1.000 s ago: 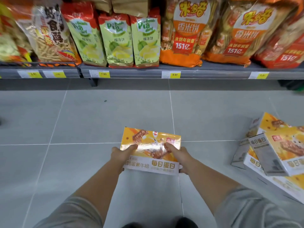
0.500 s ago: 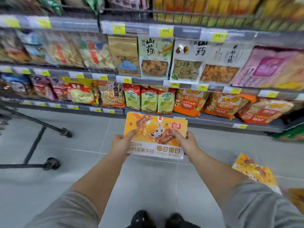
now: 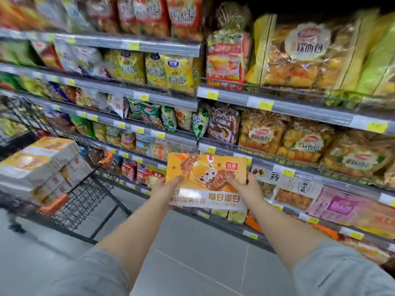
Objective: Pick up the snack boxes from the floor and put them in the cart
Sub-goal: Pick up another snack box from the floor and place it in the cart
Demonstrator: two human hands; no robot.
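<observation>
Snack shelves (image 3: pixel 277 103) ahead; my left hand (image 3: pixel 164 192) and right hand (image 3: pixel 249 186) pinch the orange snack box (image 3: pixel 206 180), thumbs on top, beside the cart (image 3: pixel 85 195).

The flat orange cardboard snack box (image 3: pixel 205 180) sits between your left hand (image 3: pixel 165 190) and right hand (image 3: pixel 248 185), in front of the grey metal shelves (image 3: pixel 299 107). To your left stands the black wire cart (image 3: pixel 85 201), with stacked cardboard boxes (image 3: pixel 38 165) inside it.

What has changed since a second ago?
The box has risen from near the floor, up in front of the shelves, and the view has swung left, bringing the cart and its stacked boxes into sight. The left hand and right hand grip the box's sides as before.
</observation>
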